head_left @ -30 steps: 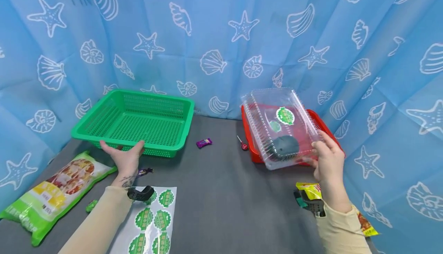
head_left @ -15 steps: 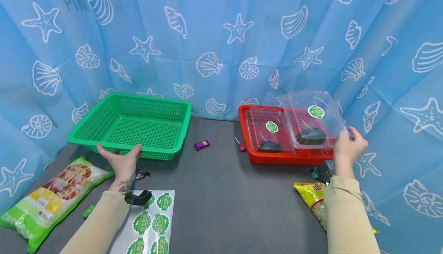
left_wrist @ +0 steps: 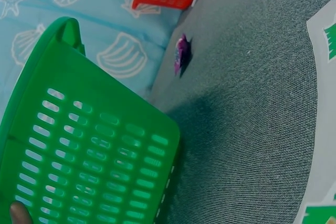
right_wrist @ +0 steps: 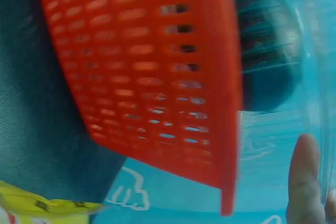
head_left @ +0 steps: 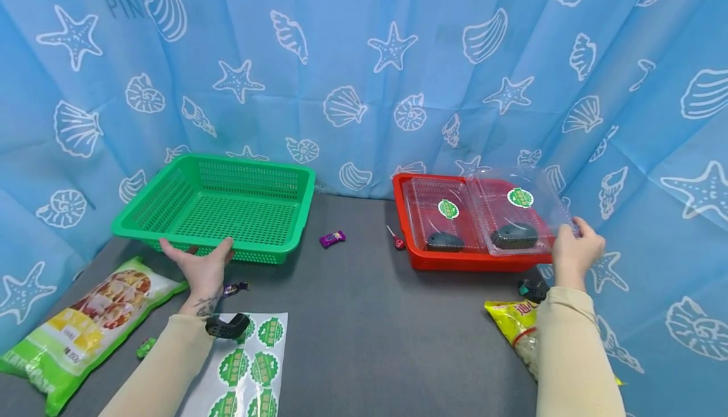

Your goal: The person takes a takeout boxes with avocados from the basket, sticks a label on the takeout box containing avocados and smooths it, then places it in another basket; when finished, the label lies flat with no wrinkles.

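Observation:
My right hand [head_left: 576, 249] grips the right edge of a clear plastic box [head_left: 548, 193] with a round green sticker on top. A dark rounded object [head_left: 514, 236] shows inside. This box is tilted, partly in the red basket [head_left: 478, 261], to the right of a second clear box [head_left: 429, 205] with a similar sticker and dark object. My left hand [head_left: 201, 271] touches the front wall of a green basket [head_left: 273, 247], thumb and a finger spread. In the left wrist view one fingertip [left_wrist: 20, 213] lies against the basket wall; other fingers are hidden.
Purple-wrapped candy [head_left: 332, 239] and a red lollipop [head_left: 397, 239] lie between the baskets. A green snack bag [head_left: 93, 325] lies at left, beside a sticker sheet [head_left: 250, 360]. A yellow bag [head_left: 514, 325] lies beneath the right forearm. A blue curtain [head_left: 364, 76] hangs behind.
My right hand has carried the clear box rightward and lowered it over the red basket's right half, uncovering the second box to view. The left hand stays at the green basket.

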Action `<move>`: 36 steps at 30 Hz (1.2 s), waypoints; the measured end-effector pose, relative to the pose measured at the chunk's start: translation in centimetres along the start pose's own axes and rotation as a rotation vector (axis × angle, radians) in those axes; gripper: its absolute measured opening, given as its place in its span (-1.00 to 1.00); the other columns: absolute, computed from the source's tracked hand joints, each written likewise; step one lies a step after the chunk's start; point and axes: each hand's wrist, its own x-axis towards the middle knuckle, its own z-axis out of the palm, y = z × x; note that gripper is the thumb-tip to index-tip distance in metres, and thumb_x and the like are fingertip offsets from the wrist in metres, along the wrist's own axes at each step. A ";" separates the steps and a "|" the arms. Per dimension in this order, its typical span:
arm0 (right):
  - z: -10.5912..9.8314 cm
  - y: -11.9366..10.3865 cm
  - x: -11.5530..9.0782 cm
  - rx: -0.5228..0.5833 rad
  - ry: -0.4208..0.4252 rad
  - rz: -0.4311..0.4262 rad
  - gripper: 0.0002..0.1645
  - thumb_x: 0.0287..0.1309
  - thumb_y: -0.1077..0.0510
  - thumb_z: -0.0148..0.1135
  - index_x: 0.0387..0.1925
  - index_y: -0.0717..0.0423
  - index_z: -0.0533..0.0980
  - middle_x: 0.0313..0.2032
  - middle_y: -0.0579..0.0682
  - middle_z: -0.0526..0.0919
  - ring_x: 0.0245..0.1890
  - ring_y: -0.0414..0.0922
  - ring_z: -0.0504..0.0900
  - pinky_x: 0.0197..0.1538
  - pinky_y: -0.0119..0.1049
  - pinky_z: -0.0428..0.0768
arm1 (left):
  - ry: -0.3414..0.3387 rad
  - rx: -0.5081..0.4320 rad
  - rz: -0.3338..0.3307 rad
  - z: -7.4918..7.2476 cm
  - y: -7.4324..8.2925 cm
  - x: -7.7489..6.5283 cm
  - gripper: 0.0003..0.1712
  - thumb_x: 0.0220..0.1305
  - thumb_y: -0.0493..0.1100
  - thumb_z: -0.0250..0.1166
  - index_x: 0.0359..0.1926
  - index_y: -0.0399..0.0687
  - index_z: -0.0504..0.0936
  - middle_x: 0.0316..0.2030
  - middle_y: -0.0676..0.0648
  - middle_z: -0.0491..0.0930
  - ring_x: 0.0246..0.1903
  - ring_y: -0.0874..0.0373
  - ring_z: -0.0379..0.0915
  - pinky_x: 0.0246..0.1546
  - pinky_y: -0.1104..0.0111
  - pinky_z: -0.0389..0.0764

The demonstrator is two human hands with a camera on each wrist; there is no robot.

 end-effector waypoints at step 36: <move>-0.7 2.0 -0.3 -0.332 -0.211 -0.008 -0.14 0.00 -0.33 -0.15 0.31 -0.13 -0.04 0.26 0.17 0.06 0.20 0.21 0.02 0.11 0.19 0.00 | -0.013 0.021 0.030 -0.9 -0.5 0.9 0.32 -0.24 -0.07 0.44 0.06 0.84 -0.50 0.23 -0.19 -0.27 -0.37 -0.12 0.46 -0.35 0.12 0.55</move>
